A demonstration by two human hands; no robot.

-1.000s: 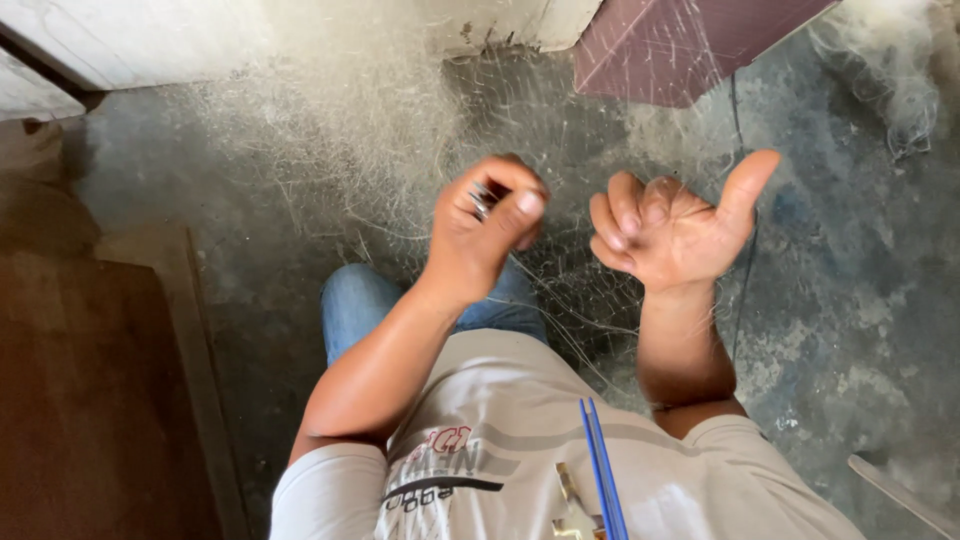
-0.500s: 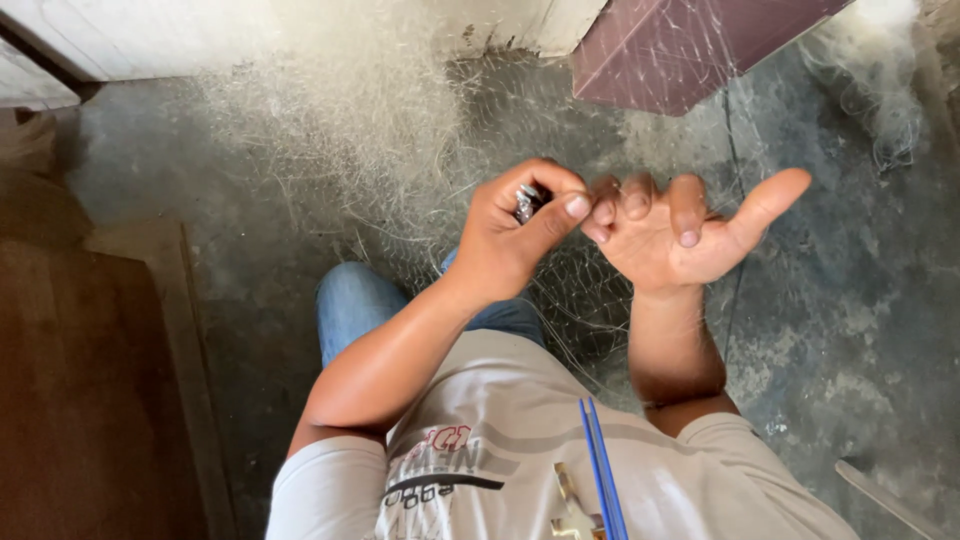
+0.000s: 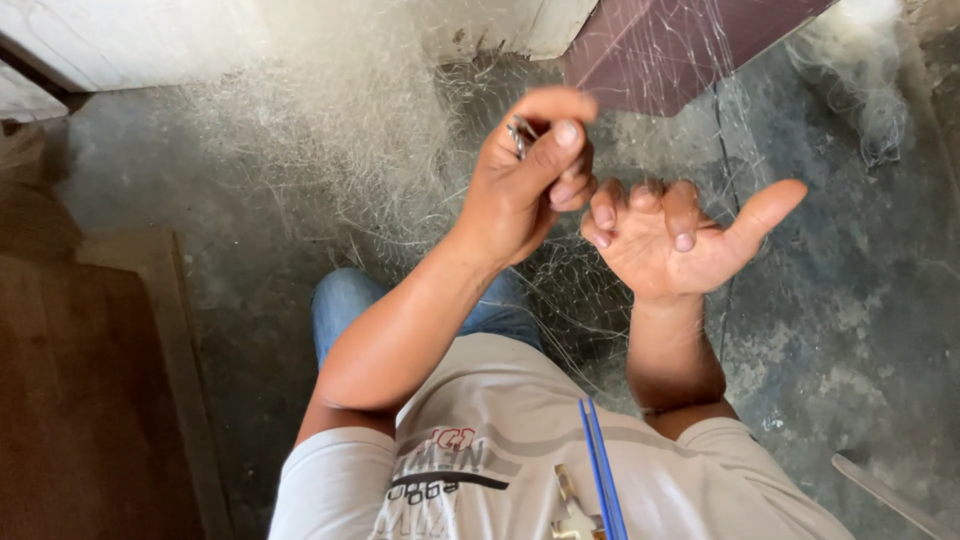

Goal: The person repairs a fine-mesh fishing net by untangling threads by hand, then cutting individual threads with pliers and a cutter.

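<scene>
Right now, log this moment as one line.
left hand: pinching small metal tool | right hand: fingers curled on fine fishing net, thumb out | floor: grey concrete

left arm: reaching up from the lower left, elbow bending, forearm bare.
left hand: closing in a pinch, thumb pressing against the curled fingers.
right arm: rising nearly upright, forearm bare.
right hand: palm facing the camera, fingers curling in, thumb sticking out to the right.
spacing: hands sitting just beside each other.
</scene>
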